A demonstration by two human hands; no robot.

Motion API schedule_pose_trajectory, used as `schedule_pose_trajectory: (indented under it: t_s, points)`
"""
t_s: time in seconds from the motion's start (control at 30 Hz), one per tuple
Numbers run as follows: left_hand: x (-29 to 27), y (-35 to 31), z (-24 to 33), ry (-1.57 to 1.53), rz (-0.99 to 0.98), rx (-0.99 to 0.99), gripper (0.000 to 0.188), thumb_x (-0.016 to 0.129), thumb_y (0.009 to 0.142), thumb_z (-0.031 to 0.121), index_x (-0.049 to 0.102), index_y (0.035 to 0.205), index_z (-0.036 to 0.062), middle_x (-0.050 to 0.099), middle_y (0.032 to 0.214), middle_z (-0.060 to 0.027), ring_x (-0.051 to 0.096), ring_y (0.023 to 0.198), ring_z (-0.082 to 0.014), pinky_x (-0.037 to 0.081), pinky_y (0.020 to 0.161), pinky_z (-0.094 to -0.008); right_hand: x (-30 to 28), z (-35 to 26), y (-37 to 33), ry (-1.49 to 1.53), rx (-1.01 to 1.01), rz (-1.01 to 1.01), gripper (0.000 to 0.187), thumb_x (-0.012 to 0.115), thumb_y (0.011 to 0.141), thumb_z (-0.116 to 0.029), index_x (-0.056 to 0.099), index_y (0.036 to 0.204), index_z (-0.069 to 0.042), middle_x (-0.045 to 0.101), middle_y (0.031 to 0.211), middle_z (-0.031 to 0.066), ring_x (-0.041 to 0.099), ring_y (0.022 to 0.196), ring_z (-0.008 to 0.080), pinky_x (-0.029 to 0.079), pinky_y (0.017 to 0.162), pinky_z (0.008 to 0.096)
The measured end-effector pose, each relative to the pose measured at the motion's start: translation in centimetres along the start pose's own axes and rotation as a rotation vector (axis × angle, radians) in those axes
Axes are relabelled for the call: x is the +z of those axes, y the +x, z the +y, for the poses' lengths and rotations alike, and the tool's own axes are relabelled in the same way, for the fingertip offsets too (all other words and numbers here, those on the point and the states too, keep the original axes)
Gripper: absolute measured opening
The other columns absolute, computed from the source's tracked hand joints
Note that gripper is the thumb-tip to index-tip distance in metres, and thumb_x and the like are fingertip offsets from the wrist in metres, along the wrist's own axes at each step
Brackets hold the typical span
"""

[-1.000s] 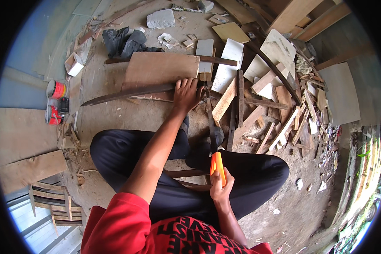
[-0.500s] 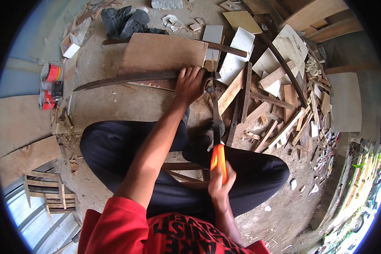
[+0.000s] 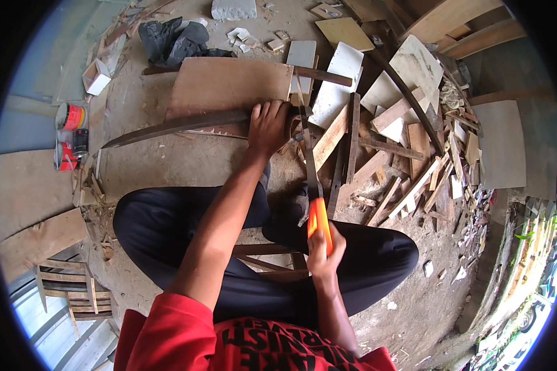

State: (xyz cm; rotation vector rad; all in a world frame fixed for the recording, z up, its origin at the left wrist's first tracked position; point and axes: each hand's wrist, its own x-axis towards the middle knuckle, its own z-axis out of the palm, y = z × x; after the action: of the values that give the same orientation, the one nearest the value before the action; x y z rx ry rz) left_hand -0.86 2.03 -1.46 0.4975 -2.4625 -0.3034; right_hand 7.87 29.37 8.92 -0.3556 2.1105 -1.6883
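Note:
My right hand (image 3: 325, 250) is wrapped round the orange handle of a handsaw (image 3: 310, 164), whose dark, narrow blade points away from me. The blade crosses a long dark wooden strip (image 3: 185, 122) near its right end. On that strip, just left of the blade, my left hand (image 3: 269, 128) presses and grips with its fingers over the top. The strip reaches far out to the left, past a brown plywood sheet (image 3: 229, 83) on the floor. What supports the strip under my left hand is mostly hidden.
Wood offcuts (image 3: 377, 167) and white boards (image 3: 337, 80) lie heaped at the right. A black plastic bag (image 3: 176, 44) and a grey block (image 3: 234, 8) lie at the far side. Red-labelled cans (image 3: 70, 117) stand at the left. My bent legs (image 3: 179, 229) flank the saw handle.
The saw has slid forward, away from me, with my right hand on its handle. My left hand stays on the strip. The whole view has shifted slightly.

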Motion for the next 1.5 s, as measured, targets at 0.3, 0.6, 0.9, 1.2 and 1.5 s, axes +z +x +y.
schedule_pose_trajectory:
  t_s: [0.3,0.6,0.9,1.2,1.5]
  points:
    - [-0.1,0.0,0.1,-0.038,0.032,0.038,0.029,0.058,0.094,0.035,0.062,0.11,0.0105,0.059,0.106,-0.0063,0.057,0.1,-0.0243,0.037,0.097,-0.0431,0.4,-0.7,0.1,0.002,0.01,0.027,0.043,0.055,0.099,-0.035,0.051,0.074,0.001,0.045,0.056,0.0006,0.043,0.053,0.0074,0.032,0.046,0.0285]
    - [0.2,-0.2,-0.2,0.014,0.024,0.046,0.03,0.06,0.093,0.034,0.061,0.11,0.009,0.058,0.105,-0.0066,0.056,0.1,-0.0248,0.037,0.097,-0.0422,-0.9,-0.5,-4.4,0.012,0.068,0.029,0.049,0.053,0.096,-0.043,0.052,0.073,0.0,0.046,0.054,-0.0009,0.043,0.05,0.0058,0.032,0.046,0.0244]
    - [0.0,0.5,-0.1,-0.064,-0.078,-0.012,0.03,0.06,0.093,0.03,0.061,0.116,0.0106,0.059,0.111,-0.0066,0.056,0.105,-0.0245,0.036,0.098,-0.0457,3.9,-1.5,9.5,-0.002,-0.035,0.091,0.038,0.053,0.099,-0.033,0.054,0.081,0.001,0.049,0.059,-0.0025,0.044,0.055,0.0057,0.034,0.048,0.0256]
    - [-0.3,-0.1,0.2,-0.02,0.005,0.023,0.029,0.063,0.089,0.027,0.06,0.112,0.0099,0.058,0.105,-0.0067,0.056,0.099,-0.0252,0.038,0.096,-0.0424,-0.7,-1.7,-3.6,-0.027,0.02,0.046,0.05,0.051,0.099,-0.043,0.049,0.075,0.001,0.039,0.052,-0.0024,0.037,0.044,0.005,0.026,0.042,0.023]
    - [0.1,0.3,-0.3,-0.019,-0.01,-0.015,0.032,0.063,0.089,0.03,0.061,0.113,0.0093,0.06,0.108,-0.0063,0.057,0.1,-0.0247,0.038,0.095,-0.042,2.8,-1.7,6.8,-0.087,-0.024,0.006,0.041,0.053,0.099,-0.034,0.054,0.077,0.001,0.046,0.059,0.0013,0.042,0.057,0.0074,0.034,0.048,0.0297]
